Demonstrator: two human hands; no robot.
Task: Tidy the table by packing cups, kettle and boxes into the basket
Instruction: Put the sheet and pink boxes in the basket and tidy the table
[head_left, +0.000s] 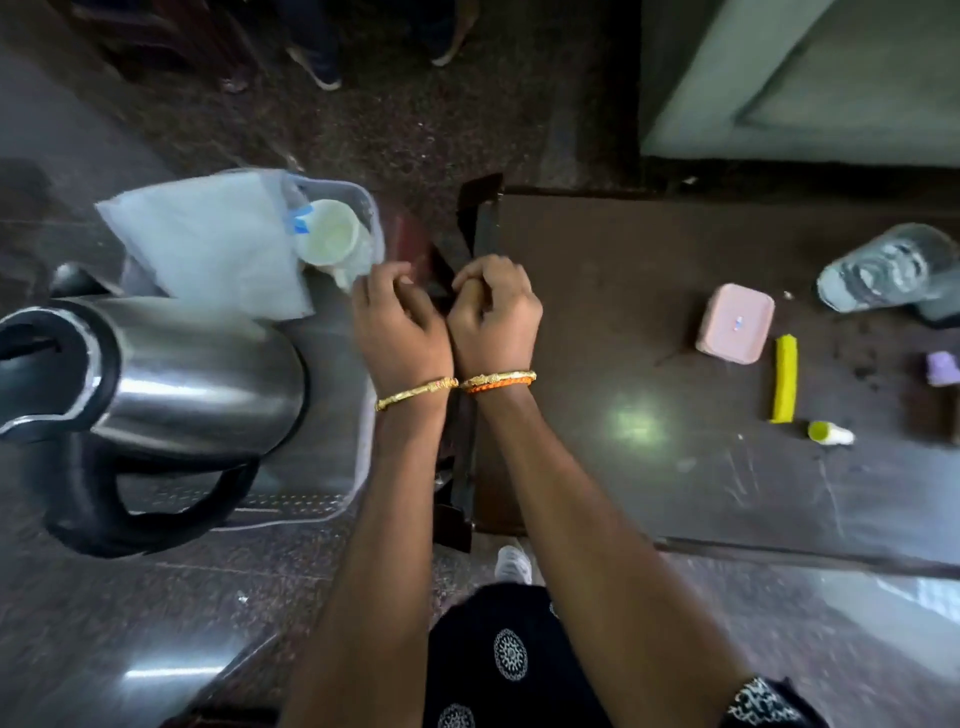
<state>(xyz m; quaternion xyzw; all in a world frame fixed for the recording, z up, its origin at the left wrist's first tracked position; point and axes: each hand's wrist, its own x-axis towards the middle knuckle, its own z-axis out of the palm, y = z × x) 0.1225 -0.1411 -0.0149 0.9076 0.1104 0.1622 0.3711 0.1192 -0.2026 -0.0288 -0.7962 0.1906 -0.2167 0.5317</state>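
A translucent plastic basket (363, 457) stands at the left, beside the dark table (597, 291). Inside it lie a steel kettle (197, 364) with a black handle, a white bag (208, 239) and a white cup (332, 234). My left hand (397, 322) hovers at the basket's right rim with its fingers curled toward the thumb; nothing shows in them. My right hand (493, 312) is a fist over the table's left edge, wrist against the left wrist, and holds nothing visible. A pink lidded box (735, 325) and a tipped clear glass (883, 270) sit on the table's right side.
On the table near the pink box lie a yellow bar (784, 376), a small yellow-and-white piece (830, 433) and a small purple cup (941, 368). Other people's feet (322, 67) stand on the floor beyond. A dark wooden frame (478, 202) runs between basket and table.
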